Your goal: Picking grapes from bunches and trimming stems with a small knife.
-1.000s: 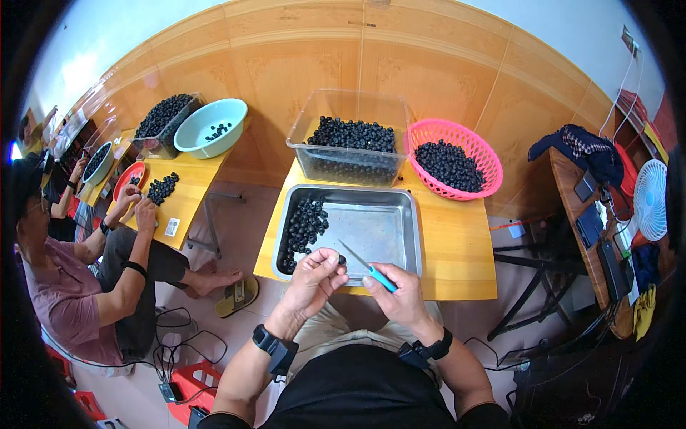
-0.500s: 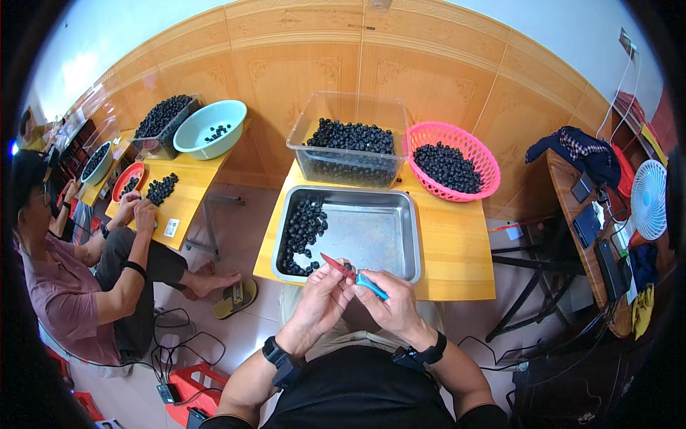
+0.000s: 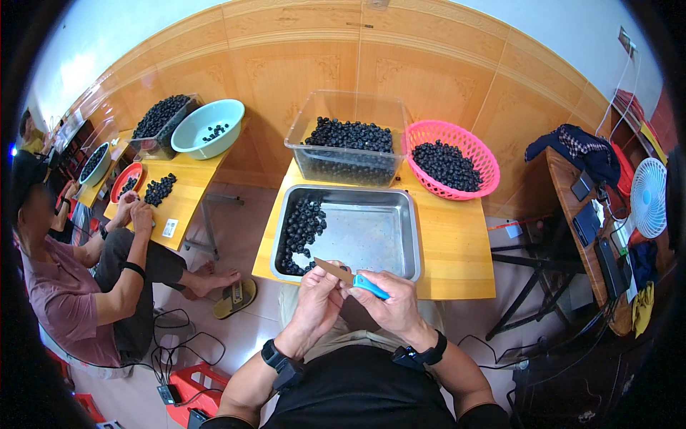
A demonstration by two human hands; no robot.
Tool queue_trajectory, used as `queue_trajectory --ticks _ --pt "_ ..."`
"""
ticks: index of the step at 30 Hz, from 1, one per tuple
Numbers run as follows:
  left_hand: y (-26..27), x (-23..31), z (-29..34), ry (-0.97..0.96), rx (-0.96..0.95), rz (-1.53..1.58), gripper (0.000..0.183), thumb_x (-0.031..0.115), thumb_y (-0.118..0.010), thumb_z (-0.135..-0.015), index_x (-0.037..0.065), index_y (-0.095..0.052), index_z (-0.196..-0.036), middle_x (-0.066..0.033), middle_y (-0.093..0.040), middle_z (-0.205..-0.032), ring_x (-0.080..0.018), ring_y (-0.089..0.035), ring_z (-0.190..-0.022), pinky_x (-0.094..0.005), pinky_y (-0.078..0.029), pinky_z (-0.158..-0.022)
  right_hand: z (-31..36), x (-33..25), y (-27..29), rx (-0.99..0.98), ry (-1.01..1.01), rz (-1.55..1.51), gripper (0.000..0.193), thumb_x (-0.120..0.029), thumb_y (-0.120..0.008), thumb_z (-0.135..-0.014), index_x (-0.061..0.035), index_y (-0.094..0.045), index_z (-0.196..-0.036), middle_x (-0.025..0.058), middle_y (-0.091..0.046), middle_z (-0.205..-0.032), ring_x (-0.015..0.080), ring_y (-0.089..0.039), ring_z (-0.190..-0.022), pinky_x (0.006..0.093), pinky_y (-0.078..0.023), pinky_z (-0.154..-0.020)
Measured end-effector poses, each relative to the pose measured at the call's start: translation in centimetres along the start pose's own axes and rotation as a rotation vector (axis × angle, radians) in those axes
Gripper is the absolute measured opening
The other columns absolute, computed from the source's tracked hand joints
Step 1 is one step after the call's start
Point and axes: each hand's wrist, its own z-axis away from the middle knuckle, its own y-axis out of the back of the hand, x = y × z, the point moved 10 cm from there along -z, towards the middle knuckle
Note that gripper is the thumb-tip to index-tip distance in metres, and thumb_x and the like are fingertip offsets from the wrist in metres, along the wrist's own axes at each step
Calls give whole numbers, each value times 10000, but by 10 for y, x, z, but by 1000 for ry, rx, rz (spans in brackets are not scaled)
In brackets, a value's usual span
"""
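My right hand point(image 3: 388, 299) is closed round the blue handle point(image 3: 371, 287) of a small knife, its blade point(image 3: 332, 269) pointing left across my left fingertips. Pinched in my left hand point(image 3: 319, 298) is a small dark round fruit point(image 3: 346, 269), mostly hidden by fingers and blade. Both hands meet at the near edge of a steel tray point(image 3: 416, 236). Along the tray's left side lie several dark round fruits point(image 3: 304, 225); bare metal shows on the right.
Behind the tray stand a clear plastic box point(image 3: 346, 164) and a pink basket point(image 3: 488, 161), both holding dark fruits. To the left a seated person point(image 3: 78, 300) works at another table with a pale green basin point(image 3: 236, 118). A fan point(image 3: 649, 199) stands at far right.
The knife blade has turned a little, its colour shifting from red to brown. My hands stay almost in place, still close together.
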Motion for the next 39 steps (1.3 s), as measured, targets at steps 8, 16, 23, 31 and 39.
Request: queue_trajectory --ticks 8,16,23,31,39 --pt "-22 20 12 -32 24 -16 178 214 -615 -1022 40 -617 -987 -47 -607 -853 -131 -551 -741 -289 -494 -710 6 61 16 145 -227 -122 311 -241 -747 -927 18 -719 -1096 86 -719 -822 110 -636 -693 284 -518 -634" --pt "-5 15 10 5 90 -55 148 194 -630 -1009 46 -622 -1016 -51 -625 -879 -142 -586 -766 -284 -500 -720 -4 9 -2 -47 -34 -172 348 -268 -762 -913 25 -718 -1097 178 -720 -848 228 -714 -724 323 -532 -628" --pt "-4 12 9 -28 44 -9 108 138 -617 -1009 38 -615 -1048 -66 -644 -909 -151 -610 -775 -276 -503 -718 -1 1 -6 -73 71 -119 357 -274 -771 -898 15 -717 -1101 174 -704 -821 279 -707 -695 350 -537 -598" --pt "-6 12 11 -32 37 -25 116 146 -590 -1024 32 -608 -1032 -71 -638 -904 -149 -607 -772 -275 -501 -711 -2 -5 -3 -78 50 -75 346 -287 -775 -892 2 -730 -1077 159 -701 -785 274 -702 -673 355 -534 -587" --pt "-12 10 16 15 58 -63 154 189 -596 -1029 38 -629 -1025 -48 -632 -849 -146 -606 -751 -287 -518 -723 -1 17 3 -36 -56 -106 308 -237 -762 -907 13 -727 -1082 162 -729 -862 219 -721 -748 321 -545 -640"
